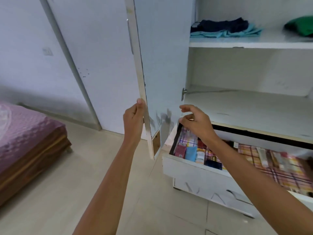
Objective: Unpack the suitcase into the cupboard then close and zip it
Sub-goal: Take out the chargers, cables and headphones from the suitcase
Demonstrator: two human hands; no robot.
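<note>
A white cupboard [250,102] stands open on the right. My left hand [133,119] grips the edge of its open door [160,68], thumb on the front edge. My right hand [196,122] hovers with loosely curled fingers above the back left corner of a pulled-out drawer [194,168] and holds nothing. The drawer holds small boxes and packets on a plaid cloth [274,165]. On the upper shelf lie folded dark blue and light blue clothes [223,28] and a green garment [301,26]. No suitcase is in view.
A bed with a purple cover [25,131] on a wooden frame stands at the left. A white wall and a closed door [94,65] lie behind the cupboard door. Beige floor tiles [84,192] stretch between the bed and the cupboard.
</note>
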